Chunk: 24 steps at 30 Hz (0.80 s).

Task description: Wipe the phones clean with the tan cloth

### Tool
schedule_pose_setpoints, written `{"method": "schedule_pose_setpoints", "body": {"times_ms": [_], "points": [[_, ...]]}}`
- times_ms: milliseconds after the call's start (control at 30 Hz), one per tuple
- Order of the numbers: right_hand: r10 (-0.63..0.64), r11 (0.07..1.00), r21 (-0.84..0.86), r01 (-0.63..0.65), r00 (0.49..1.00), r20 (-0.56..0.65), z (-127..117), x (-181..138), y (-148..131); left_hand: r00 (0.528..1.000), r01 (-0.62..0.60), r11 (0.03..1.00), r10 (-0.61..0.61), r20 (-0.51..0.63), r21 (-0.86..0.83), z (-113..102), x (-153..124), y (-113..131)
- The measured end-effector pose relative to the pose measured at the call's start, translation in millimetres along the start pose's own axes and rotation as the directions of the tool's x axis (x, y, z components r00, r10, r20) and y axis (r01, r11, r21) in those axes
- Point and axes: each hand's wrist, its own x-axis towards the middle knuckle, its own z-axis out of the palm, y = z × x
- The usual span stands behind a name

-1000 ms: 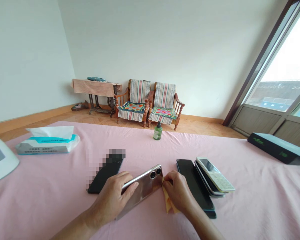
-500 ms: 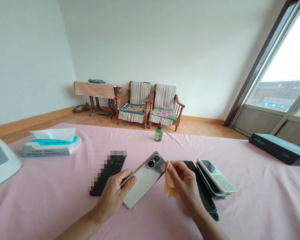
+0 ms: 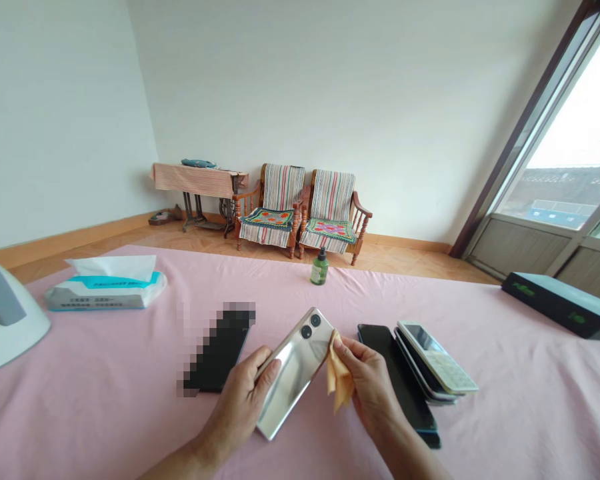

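Note:
My left hand (image 3: 244, 393) grips a silver smartphone (image 3: 291, 373) by its left edge, back side facing me, with two round camera lenses near its top. The phone is tilted, its top leaning to the right. Between the thumb and fingers of my right hand (image 3: 367, 373) is a yellow cloth (image 3: 341, 380), pressed against the phone's upper right edge. A dark phone (image 3: 220, 353), partly pixelated, lies left of my hands. On the right, black phones (image 3: 400, 373) lie beside a stack topped by a white keypad phone (image 3: 437, 357).
A green pump bottle (image 3: 319, 268) stands on the pink cloth-covered surface (image 3: 140, 413). A tissue pack (image 3: 107, 290) and a white appliance (image 3: 10, 320), cut off by the frame, are at left. A black box (image 3: 565, 307) lies far right. Two wooden chairs (image 3: 300, 213) stand beyond.
The silver phone has turned a little more upright, its lower end shifting right. The cloth has slid slightly down along the phone's right edge. The view has shifted slightly.

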Motion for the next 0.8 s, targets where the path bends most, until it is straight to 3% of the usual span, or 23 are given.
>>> {"method": "schedule_pose_setpoints", "body": {"times_ms": [167,433,667,800], "points": [[0.036,0.999,0.005,-0.036,0.999,0.035,10,-8,7,1.000,0.014,0.999,-0.014,-0.012,-0.041,7,-2,2],[0.109,0.971,-0.216,-0.097,0.993,0.043,31,-29,28,0.996,0.021,0.998,-0.025,-0.085,-0.057,-3,4,-2],[0.057,0.987,-0.151,-0.056,0.998,0.007,25,-21,21,1.000,-0.014,0.995,0.016,0.015,-0.096,-4,5,-4],[-0.014,0.995,-0.102,0.005,0.996,-0.083,13,-11,3,0.995,-0.020,0.993,0.031,0.092,-0.120,-1,1,-1]]}}
